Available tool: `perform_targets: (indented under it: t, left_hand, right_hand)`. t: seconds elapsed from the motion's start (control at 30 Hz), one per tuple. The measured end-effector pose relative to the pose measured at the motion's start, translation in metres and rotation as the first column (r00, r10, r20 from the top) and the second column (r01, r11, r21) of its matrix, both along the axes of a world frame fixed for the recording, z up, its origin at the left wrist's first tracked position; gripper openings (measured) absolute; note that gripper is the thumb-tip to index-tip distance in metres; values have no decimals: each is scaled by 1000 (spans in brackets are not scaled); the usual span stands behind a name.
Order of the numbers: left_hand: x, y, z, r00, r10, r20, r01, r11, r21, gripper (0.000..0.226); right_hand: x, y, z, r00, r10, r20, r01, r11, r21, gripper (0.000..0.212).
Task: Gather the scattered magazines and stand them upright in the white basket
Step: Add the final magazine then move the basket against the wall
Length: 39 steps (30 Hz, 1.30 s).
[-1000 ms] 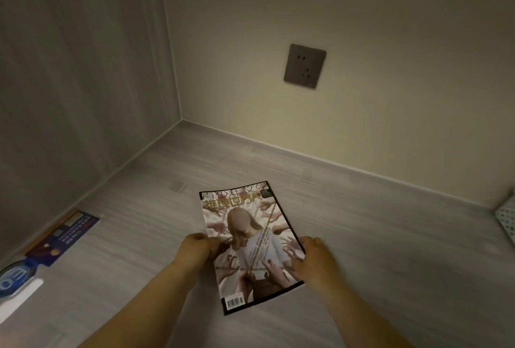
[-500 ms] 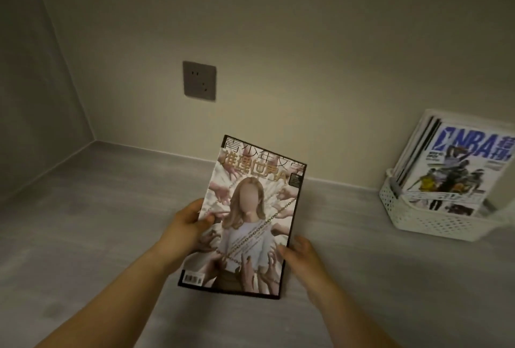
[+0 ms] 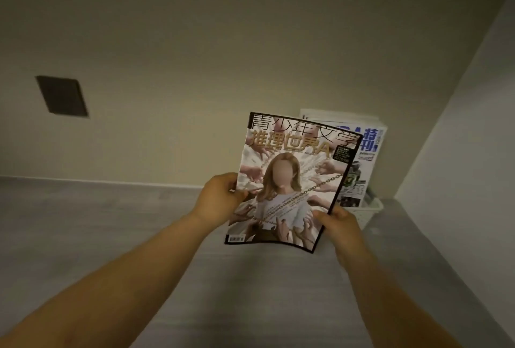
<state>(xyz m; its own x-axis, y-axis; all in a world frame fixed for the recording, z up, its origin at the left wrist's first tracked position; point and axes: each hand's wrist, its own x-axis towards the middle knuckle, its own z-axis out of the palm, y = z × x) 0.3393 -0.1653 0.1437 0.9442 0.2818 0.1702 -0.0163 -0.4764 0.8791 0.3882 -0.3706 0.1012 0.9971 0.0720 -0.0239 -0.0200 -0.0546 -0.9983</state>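
I hold a magazine [image 3: 289,183] with a long-haired figure and chains on its cover, tilted up off the grey surface. My left hand [image 3: 220,197] grips its left edge, thumb on the cover. My right hand [image 3: 338,222] pinches its lower right edge. Right behind it stands the white basket [image 3: 367,212], mostly hidden, with several magazines [image 3: 365,158] upright inside, a basketball one in front.
A beige back wall carries a dark socket plate [image 3: 62,96] at the left. A side wall [image 3: 459,138] closes in at the right, just past the basket. The grey wood-grain surface [image 3: 111,222] stretches out to the left and toward me.
The view swung right and the magazine rose from lying flat to tilted up, carried rightward until it stands in front of the basket. Both hands kept their hold on it.
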Motion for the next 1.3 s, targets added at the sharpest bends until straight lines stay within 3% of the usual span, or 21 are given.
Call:
perform_targets:
  t: [0.17,0.33,0.5,0.7,0.77,0.83,1.0,1.17,1.23,1.3]
  left_hand:
    - [68,-45,27,999,-30,-44,41,960,277,31]
    - [123,-76,28,998,-58,1,58,988,146,28]
    - [155,-89,-10,997,-35,-75,42,995,91,35]
    - [178,-87,-50,953,95,-289,19,929,370,27]
    - [183,-88,-59,942,118,-313,14,921,390,25]
    - [189,-90,-64,942,129,-310,-5,928,372,23]
    - [197,-93,-70,952,175,-249,-123,970,210,21]
    - [203,-90,-82,931,196,-307,-169,979,113,66]
    - [206,-90,-87,916,155,-371,-152,988,38,76]
    - [209,-91,-92,905,88,-416,-115,993,-40,70]
  right_hand:
    - [47,-50,30,984,-132,118,133,991,-3,35]
    - [95,-78,45,966,-204,158,200,979,43,30]
    - [130,-88,25,973,-219,69,223,974,-49,29]
    - [157,-86,-19,984,-163,-76,152,980,-131,30]
    - [162,-84,-31,981,-186,-62,174,970,-169,34]
    - [170,-83,-37,974,-224,-27,214,954,-208,40]
    - [185,-83,-42,960,-269,84,281,929,-240,29]
    - [188,-104,-45,879,-422,221,476,767,-431,46]
    - [190,-112,-40,885,-441,148,458,770,-445,57]
    - [193,-119,-34,924,-378,-54,330,861,-387,65]
